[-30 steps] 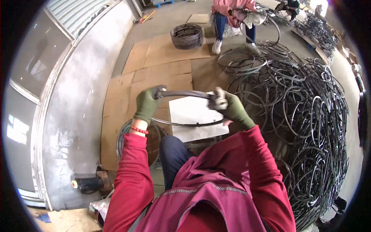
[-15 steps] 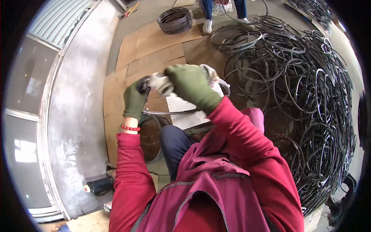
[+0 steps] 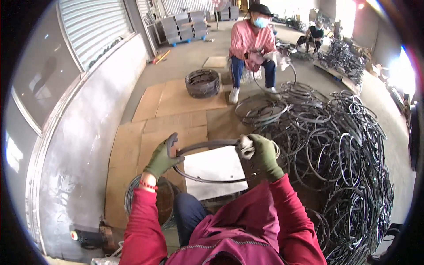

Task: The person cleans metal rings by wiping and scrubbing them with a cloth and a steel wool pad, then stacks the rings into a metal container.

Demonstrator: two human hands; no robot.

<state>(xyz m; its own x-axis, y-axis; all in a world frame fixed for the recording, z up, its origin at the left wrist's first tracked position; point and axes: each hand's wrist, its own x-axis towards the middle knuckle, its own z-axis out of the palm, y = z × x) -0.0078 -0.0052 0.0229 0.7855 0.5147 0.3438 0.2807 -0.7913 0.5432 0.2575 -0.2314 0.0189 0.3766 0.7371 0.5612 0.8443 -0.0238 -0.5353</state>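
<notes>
A thin dark ring is held out level in front of me, above a white board near my knees. The left side of the ring sits between the thumb and fingers of my left hand, which wears a green glove with dark fingertips. My right hand, also in a green glove, presses a crumpled whitish rag round the ring's right side. Fingers of that hand are partly hidden by the rag.
A large tangled heap of dark rings fills the right. A neat stack of rings stands on cardboard ahead. More rings stand by my left knee. Across from me a seated co-worker holds a ring. A wall runs along the left.
My hands have moved apart; the right hand with the rag has gone from near the left hand to the ring's right side. The view has tilted up, showing the co-worker.
</notes>
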